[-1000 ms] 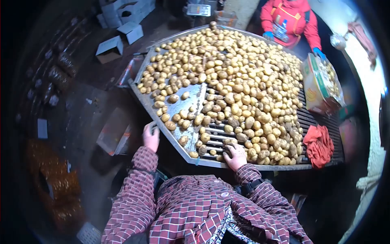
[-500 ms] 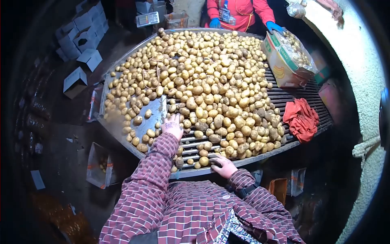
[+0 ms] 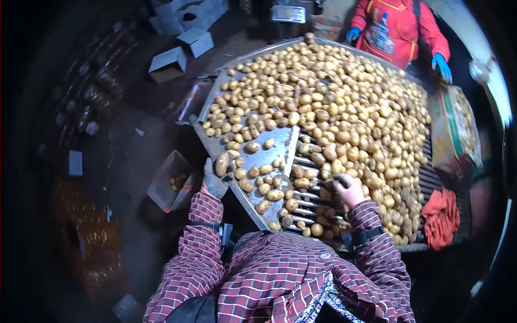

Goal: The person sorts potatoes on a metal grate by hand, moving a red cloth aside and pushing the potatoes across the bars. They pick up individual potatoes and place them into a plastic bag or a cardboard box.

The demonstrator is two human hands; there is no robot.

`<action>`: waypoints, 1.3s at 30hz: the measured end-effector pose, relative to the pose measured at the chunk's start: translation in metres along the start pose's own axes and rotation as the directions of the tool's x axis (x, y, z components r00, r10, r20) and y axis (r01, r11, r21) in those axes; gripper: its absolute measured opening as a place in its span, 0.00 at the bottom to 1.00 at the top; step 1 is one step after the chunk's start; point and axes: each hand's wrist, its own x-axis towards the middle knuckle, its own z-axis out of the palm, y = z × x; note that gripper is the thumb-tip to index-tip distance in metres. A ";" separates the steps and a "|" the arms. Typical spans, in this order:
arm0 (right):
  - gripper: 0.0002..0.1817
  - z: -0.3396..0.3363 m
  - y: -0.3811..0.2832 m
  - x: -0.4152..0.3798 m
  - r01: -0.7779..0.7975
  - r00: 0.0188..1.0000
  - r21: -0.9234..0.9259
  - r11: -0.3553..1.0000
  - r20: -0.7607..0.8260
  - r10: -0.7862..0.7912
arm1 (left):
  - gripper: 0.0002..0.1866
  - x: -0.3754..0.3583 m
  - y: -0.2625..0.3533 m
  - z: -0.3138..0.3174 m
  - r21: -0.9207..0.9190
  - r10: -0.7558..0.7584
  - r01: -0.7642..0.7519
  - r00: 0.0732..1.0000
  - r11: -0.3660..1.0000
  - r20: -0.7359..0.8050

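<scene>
At the near left edge of the sorting table (image 3: 215, 141), my left hand (image 3: 215, 185) is closed around an elongated potato (image 3: 221, 164). My right hand (image 3: 351, 191) is over the slatted part of the table, its bent fingers apart and touching the pile of potatoes (image 3: 361, 121); I make out nothing held in it. Between my hands, loose potatoes (image 3: 264, 188) lie on the smooth metal plate (image 3: 272, 145) and on the metal bars (image 3: 305, 204).
A red cloth (image 3: 440, 218) lies on the right slats, near a filled cardboard box (image 3: 448, 132). Across the table stands a person in a red jacket (image 3: 396, 27) with blue gloves. Below the left edge is a clear-sided bin (image 3: 161, 185) with a few potatoes; open cartons (image 3: 168, 62) lie beyond.
My view has turned left. My left hand has moved from the pile to the table's left edge and now holds a potato. My right hand has moved farther in over the bars.
</scene>
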 end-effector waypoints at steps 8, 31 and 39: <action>0.37 0.025 -0.014 0.088 0.158 0.985 -0.648 0.745 0.053 -0.163 | 0.25 -0.002 0.041 -0.094 -0.278 0.153 -0.181 0.981 0.943 -0.118; 0.18 -0.022 0.010 -0.065 -0.336 0.871 0.939 0.066 0.284 0.400 | 0.28 0.058 -0.155 0.160 0.683 -0.098 -0.567 0.797 -0.460 0.596; 0.13 -0.036 0.016 -0.067 -0.326 0.937 0.347 0.879 -0.003 0.349 | 0.14 0.114 -0.133 0.108 0.835 -0.104 -0.280 0.924 0.473 0.369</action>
